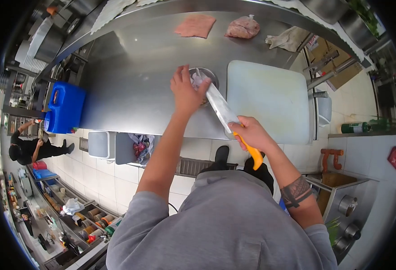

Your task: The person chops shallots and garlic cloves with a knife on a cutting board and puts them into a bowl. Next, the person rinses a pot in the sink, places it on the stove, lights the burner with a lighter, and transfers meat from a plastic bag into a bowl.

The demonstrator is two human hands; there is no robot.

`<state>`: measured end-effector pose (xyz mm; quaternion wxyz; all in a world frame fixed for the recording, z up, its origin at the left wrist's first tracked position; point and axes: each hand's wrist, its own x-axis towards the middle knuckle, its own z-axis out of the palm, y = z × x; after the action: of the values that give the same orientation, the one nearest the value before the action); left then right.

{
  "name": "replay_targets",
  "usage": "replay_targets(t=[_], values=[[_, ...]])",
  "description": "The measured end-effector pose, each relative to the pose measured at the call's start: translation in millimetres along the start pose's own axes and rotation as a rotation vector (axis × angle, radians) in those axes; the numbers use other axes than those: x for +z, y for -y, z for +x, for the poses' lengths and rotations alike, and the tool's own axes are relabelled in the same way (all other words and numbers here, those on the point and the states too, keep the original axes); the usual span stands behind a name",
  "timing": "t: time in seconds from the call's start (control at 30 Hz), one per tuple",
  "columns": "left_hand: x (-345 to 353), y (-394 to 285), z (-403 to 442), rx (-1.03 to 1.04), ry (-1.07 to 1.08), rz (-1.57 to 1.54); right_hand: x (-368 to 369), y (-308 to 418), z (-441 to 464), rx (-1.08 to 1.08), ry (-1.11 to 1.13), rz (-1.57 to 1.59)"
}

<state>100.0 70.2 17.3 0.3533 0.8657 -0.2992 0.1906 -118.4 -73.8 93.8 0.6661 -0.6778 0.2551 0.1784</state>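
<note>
In my right hand (247, 132) is a large kitchen knife (222, 107), gripped by its yellow handle. Its broad blade slants up and left, with the tip end over a round metal bowl (213, 74). My left hand (186, 90) is at the bowl's left side, fingers apart from the thumb. That thumb lies against or just over the blade's tip end. Some pale, whitish material (198, 77) shows between thumb and fingers; I cannot make out what it is. To the right of the bowl lies a white cutting board (270, 99).
A flat pink slab of meat (196, 25), a bagged piece of meat (243, 27) and a cloth (288, 38) lie along the steel table's (130, 85) back. A blue jug (67, 107) stands at its left end. Bins (128, 148) sit below; another person (31, 146) is far left.
</note>
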Motion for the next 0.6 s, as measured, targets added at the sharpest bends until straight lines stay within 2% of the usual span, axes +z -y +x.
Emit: replay_targets(t=[0.13, 0.17, 0.2, 0.23, 0.27, 0.3, 0.33, 0.37, 0.4, 0.47, 0.5, 0.53, 0.57, 0.6], values=[[12, 38, -2, -0.032, -0.059, 0.073, -26, -24, -21, 0.084, -0.045, -0.048], [11, 47, 1, -0.029, -0.058, 0.068, -36, -36, -27, 0.061, -0.176, -0.178], [7, 54, 5, -0.101, 0.079, 0.034, -47, -47, -30, 0.039, -0.308, -0.307], [3, 58, 9, -0.168, 0.221, 0.000, -61, -66, -26, 0.045, -0.317, -0.298], [-1, 56, 13, -0.150, 0.236, -0.009, -76, -89, -18, -0.139, -0.588, -0.600], [-6, 47, 20, -0.296, 0.279, -0.066, -86, -104, -15, -0.313, -0.871, -0.900], [-5, 37, 26, -0.428, 0.329, -0.128, -92, -102, -13, -0.261, -0.876, -0.869], [-3, 29, 28, -0.358, 0.324, -0.078, -100, -97, -12, -0.199, -0.894, -0.834], [1, 19, 27, -0.279, 0.323, -0.040, -111, -110, -1, -0.299, -0.926, -0.842], [2, -20, 21, 0.087, 0.174, -0.195, -122, -135, 12, -0.441, -0.995, -0.974], [4, -43, 13, 0.237, 0.128, -0.177, -118, -129, 8, -0.333, -0.915, -0.993], [6, -67, 1, 0.381, 0.068, -0.167, -109, -144, 19, -0.413, -1.060, -0.812], [4, -99, -15, 0.420, 0.136, -0.256, -94, -135, -2, -0.531, -1.092, -0.806], [1, -129, -37, 0.459, 0.206, -0.340, -73, -125, -32, -0.523, -1.098, -0.729]])
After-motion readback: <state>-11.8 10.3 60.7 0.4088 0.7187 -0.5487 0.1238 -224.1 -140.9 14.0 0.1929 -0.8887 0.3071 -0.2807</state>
